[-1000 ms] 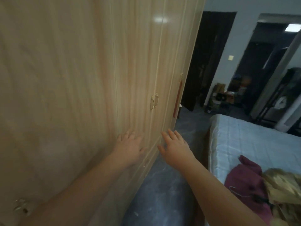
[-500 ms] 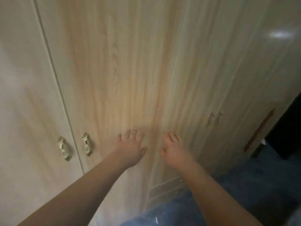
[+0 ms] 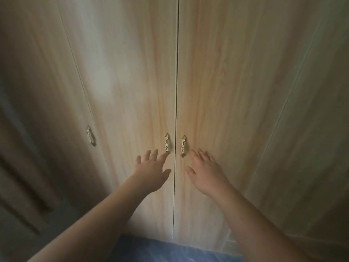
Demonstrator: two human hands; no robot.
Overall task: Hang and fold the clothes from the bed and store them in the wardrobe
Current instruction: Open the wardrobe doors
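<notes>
From the head view, the wardrobe (image 3: 226,91) fills the frame: pale wood-grain doors, closed, with a dark seam down the middle. Two small gold handles, the left handle (image 3: 166,143) and right handle (image 3: 183,146), flank that seam. The left hand (image 3: 151,171) and right hand (image 3: 206,172) reach just below them, fingers spread and holding nothing.

Pale beige woodgrain covers the wardrobe (image 3: 226,72); its handles (image 3: 166,144) are gold with white patterned ovals; the floor (image 3: 160,250), at six o'clock, is mottled blue.
</notes>
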